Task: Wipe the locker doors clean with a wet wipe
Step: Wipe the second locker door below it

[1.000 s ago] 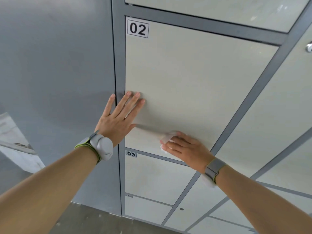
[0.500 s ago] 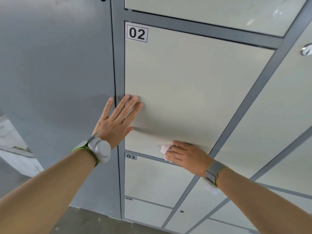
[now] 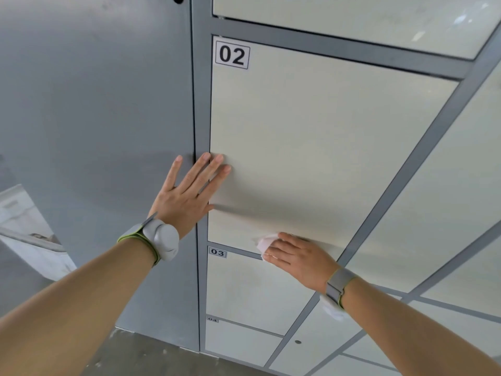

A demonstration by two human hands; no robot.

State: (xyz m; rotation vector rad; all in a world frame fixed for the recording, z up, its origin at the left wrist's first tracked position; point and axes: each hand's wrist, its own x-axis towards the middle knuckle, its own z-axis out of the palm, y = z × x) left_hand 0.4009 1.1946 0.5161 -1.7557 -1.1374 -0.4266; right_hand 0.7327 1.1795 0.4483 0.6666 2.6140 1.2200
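The cream locker door marked 02 (image 3: 311, 137) fills the middle of the view, set in a grey frame (image 3: 202, 104). My left hand (image 3: 187, 196) lies flat with straight fingers across the frame and the door's left edge. My right hand (image 3: 298, 257) presses a white wet wipe (image 3: 264, 241) against the bottom edge of door 02, fingers laid over it. Only the wipe's left part shows past my fingertips. Door 03 (image 3: 249, 289) sits just below.
A grey side panel (image 3: 95, 118) stands to the left of the lockers. Door 04 (image 3: 238, 340) is near the concrete floor (image 3: 151, 356). More cream doors run to the right (image 3: 447, 199) and above (image 3: 352, 20).
My right hand has slid the wipe down from the lower part of door 02 to its bottom edge. My left hand has stayed flat in the same spot.
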